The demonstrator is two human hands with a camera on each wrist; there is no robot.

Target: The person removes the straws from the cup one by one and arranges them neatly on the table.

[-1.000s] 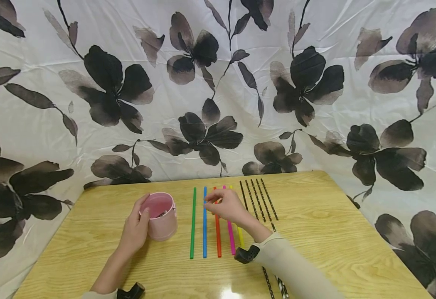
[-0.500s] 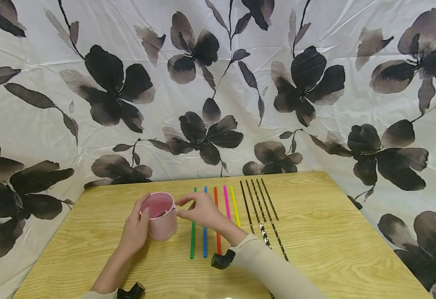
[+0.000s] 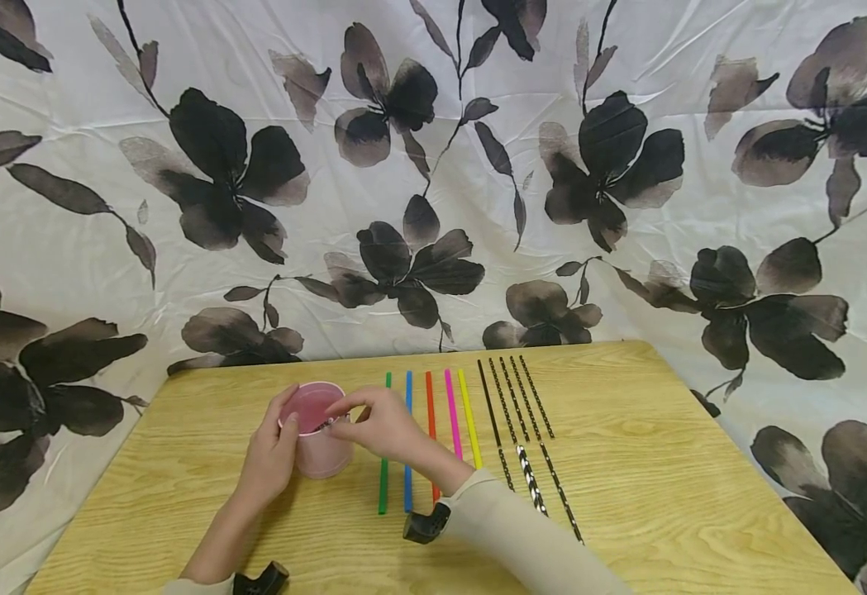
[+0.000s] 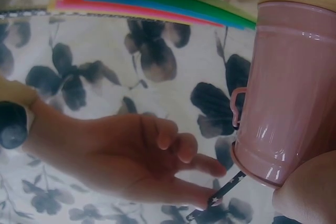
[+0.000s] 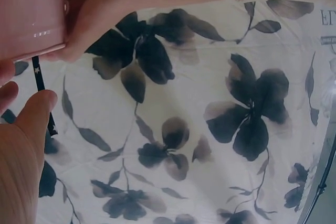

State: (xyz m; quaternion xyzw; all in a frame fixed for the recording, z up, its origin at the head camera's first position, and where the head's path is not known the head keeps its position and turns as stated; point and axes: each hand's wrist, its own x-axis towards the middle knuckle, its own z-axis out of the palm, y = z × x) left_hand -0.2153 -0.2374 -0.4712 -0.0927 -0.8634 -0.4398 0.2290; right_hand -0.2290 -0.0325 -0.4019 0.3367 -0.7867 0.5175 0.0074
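Note:
My left hand (image 3: pixel 268 454) grips the pink metal pail (image 3: pixel 325 456) by its left side, thumb near the rim, and the pail stands upright on the table. A black straw with white stars (image 4: pixel 229 186) sticks out of the pail's mouth. With thumb and index finger, my right hand (image 3: pixel 383 426) pinches this straw at the rim's right side. In the right wrist view, the thumb lies across the same black straw (image 5: pixel 37 71). How much of the straw is inside the pail is hidden.
Right of the pail lie green (image 3: pixel 383 487), blue (image 3: pixel 407 487), red (image 3: pixel 430 405), pink (image 3: pixel 451 405) and yellow (image 3: pixel 466 405) straws in a row. Further right are several black patterned straws (image 3: pixel 530 397) and a thicker silver-and-black one (image 3: pixel 530 475). A floral cloth (image 3: pixel 403 165) hangs behind the wooden table (image 3: pixel 664 463).
My right hand has moved left from above the coloured straws to the pail's rim, where it now pinches the black straw. My left hand and the pail stay in place.

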